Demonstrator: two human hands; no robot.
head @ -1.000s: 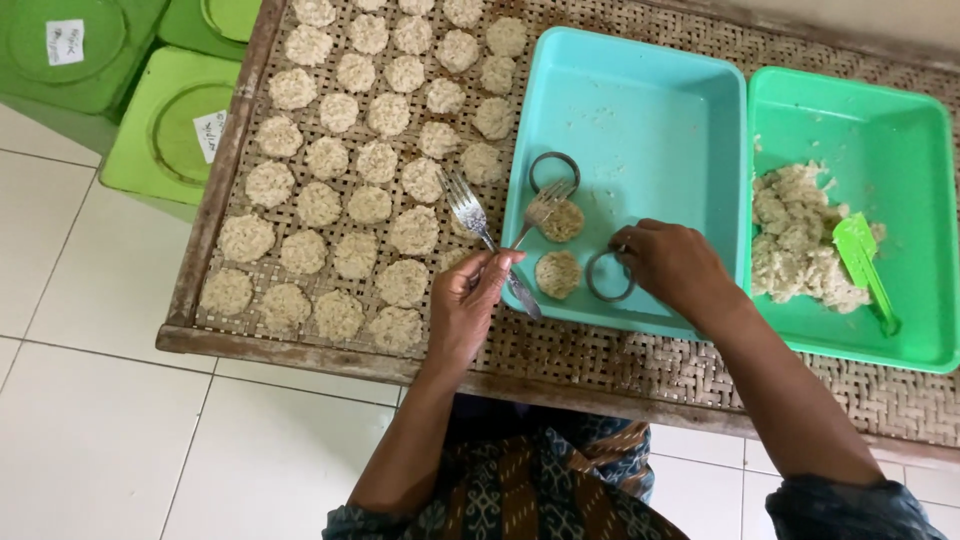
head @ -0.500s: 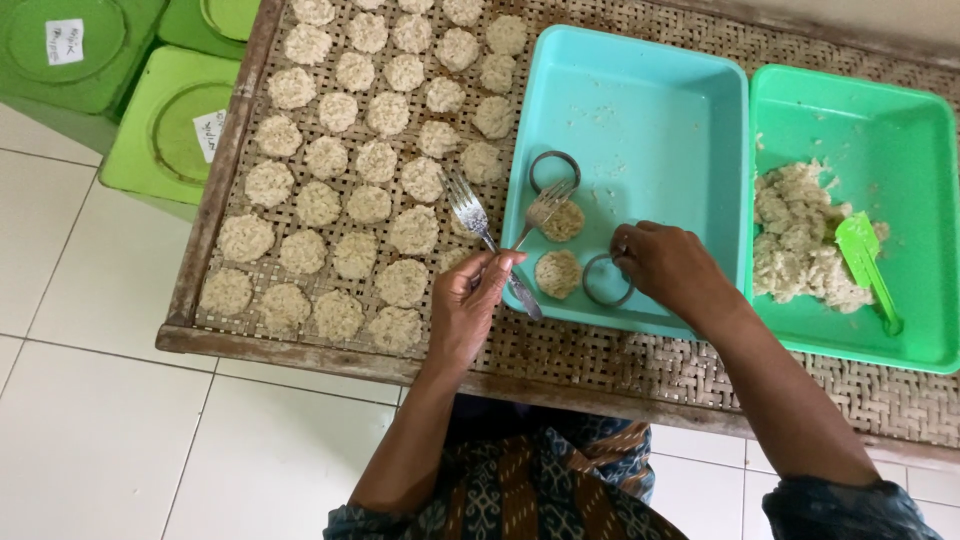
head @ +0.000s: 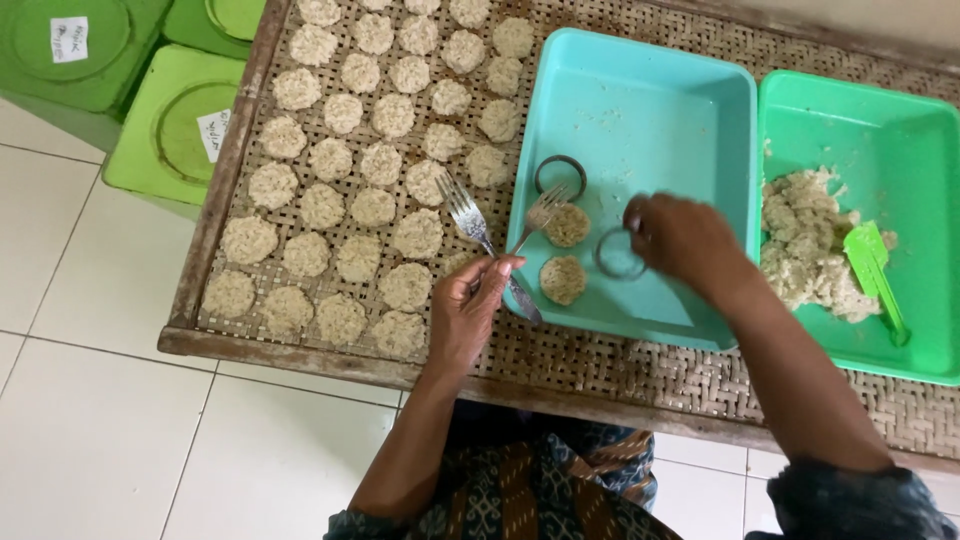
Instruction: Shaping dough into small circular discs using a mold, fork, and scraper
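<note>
The left hand (head: 470, 305) pinches two forks (head: 500, 225) by their crossed handles, tines at 12 o'clock, one over the mat (head: 600, 360), one touching a patty. The right hand (head: 685, 240) has its fingers closed on a metal ring (head: 618, 253) in the teal tray (head: 640, 110). A second ring (head: 560, 176) lies at 10 o'clock from it. Two patties (head: 563, 279) sit in that tray. At 3 o'clock, one green tray (head: 880, 120) holds dough (head: 805, 250) and one green spatula (head: 872, 262). Three green bins (head: 170, 130) stand at 9 o'clock.

White paper label (head: 69, 38) on dark green lid, another (head: 213, 135) on light green lid
</note>
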